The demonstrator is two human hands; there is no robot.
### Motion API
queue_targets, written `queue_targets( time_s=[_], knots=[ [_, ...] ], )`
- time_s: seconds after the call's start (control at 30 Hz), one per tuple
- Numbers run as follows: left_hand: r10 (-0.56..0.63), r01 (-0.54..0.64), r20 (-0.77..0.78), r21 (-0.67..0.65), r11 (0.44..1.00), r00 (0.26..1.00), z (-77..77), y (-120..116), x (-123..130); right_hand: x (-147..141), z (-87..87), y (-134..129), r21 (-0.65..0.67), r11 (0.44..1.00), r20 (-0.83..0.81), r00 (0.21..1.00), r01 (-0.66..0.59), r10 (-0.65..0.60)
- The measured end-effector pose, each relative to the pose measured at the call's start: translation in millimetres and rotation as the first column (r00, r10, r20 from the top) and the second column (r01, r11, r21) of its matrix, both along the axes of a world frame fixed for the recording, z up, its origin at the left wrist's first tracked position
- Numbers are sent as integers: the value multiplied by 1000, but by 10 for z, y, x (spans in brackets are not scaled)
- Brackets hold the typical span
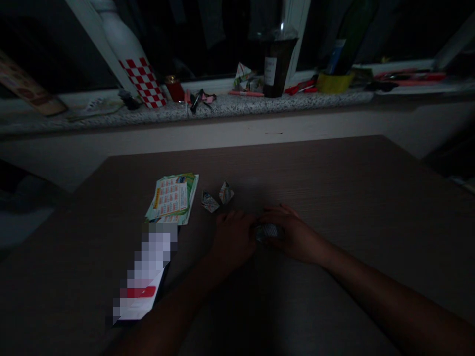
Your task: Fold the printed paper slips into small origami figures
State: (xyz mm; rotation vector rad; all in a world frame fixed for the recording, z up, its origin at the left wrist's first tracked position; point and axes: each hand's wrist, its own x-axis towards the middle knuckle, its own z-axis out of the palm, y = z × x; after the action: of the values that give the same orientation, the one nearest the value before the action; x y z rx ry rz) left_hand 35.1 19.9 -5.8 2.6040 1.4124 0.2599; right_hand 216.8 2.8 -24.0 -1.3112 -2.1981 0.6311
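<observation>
Near the middle of the dark wooden table point(352, 198), a small piece of printed paper point(267, 231) lies between my two hands. My right hand point(291, 232) is closed around its right side, fingers curled over it. My left hand point(235, 235) touches its left edge with the fingers bent; the fingertips are partly hidden in shadow. Two small folded paper shapes, one point(210, 201) left and one point(226, 193) right, stand just beyond my left hand. A stack of printed cards point(172, 198) lies farther left.
A lit phone point(148, 272), partly blurred out, lies beside my left forearm. Along the granite sill point(222, 106) stand a checkered bottle point(143, 81), a dark cup point(276, 66), a yellow holder point(334, 83) and several small items.
</observation>
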Motion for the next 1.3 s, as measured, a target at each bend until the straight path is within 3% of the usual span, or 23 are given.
queue_targets(
  time_s=[0.37, 0.63, 0.83, 1.0, 1.3],
  knots=[
    [51, -44, 123, -57, 997, 991, -38, -55, -47, -8, -3, -14, 30, 999, 45, 999, -18, 17],
    [99, -63, 201, -178, 982, 975, -23, 103, -185, 8, 20, -22, -2, 1000, 62, 998, -21, 21],
    [91, -83, 195, -46, 995, 977, -44, -9, -171, 5, -1, -21, 10, 1000, 41, 999, -14, 13],
    [63, -67, 83, 40, 997, 995, -61, -164, -47, 1, 17, -28, 14, 999, 53, 998, -34, 33],
    [38, -41, 74, 32, 999, 997, -54, -193, -7, 106, 149, -33, 6, 983, 62, 981, -182, 182]
  ],
)
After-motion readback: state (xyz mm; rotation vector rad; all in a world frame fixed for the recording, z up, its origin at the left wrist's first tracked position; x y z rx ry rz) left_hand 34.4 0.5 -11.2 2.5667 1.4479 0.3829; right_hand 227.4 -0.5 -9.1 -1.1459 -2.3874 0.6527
